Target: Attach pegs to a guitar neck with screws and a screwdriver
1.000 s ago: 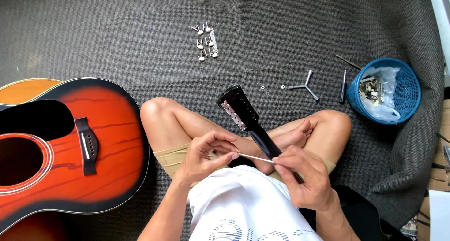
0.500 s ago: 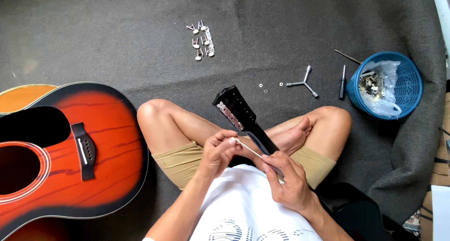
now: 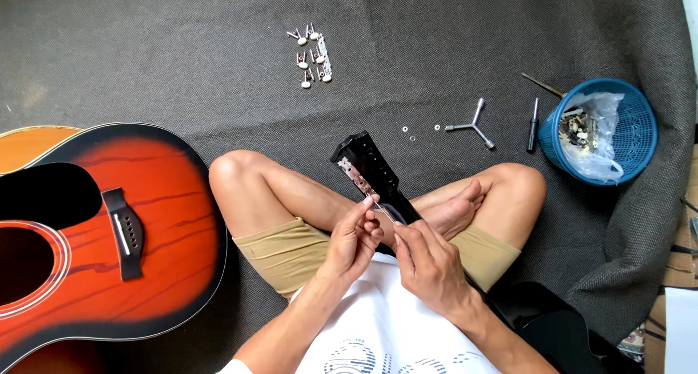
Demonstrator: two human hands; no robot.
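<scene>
- Lying on the dark carpet (image 3: 145, 61) at the left, a sunburst guitar body (image 3: 102, 236) faces up, its bridge showing.
- A person sits cross-legged in the middle, a black guitar neck (image 3: 374, 178) resting across the lap, headstock pointing away.
- A blue basket (image 3: 632, 130) with a plastic bag of small parts stands at the right.
- The left hand (image 3: 352, 243) pinches a thin silver strip (image 3: 378, 203) at the neck's edge, grip narrow and closed on it.
- The right hand (image 3: 429, 265) grips the neck lower down, fingers wrapped round it.
- A three-armed wrench (image 3: 471, 125) and a screwdriver (image 3: 533, 125) lie near the basket.
- Tuning pegs (image 3: 311, 54) lie well apart, at the top.
- Small washers (image 3: 412, 132) lie just beyond the headstock.
</scene>
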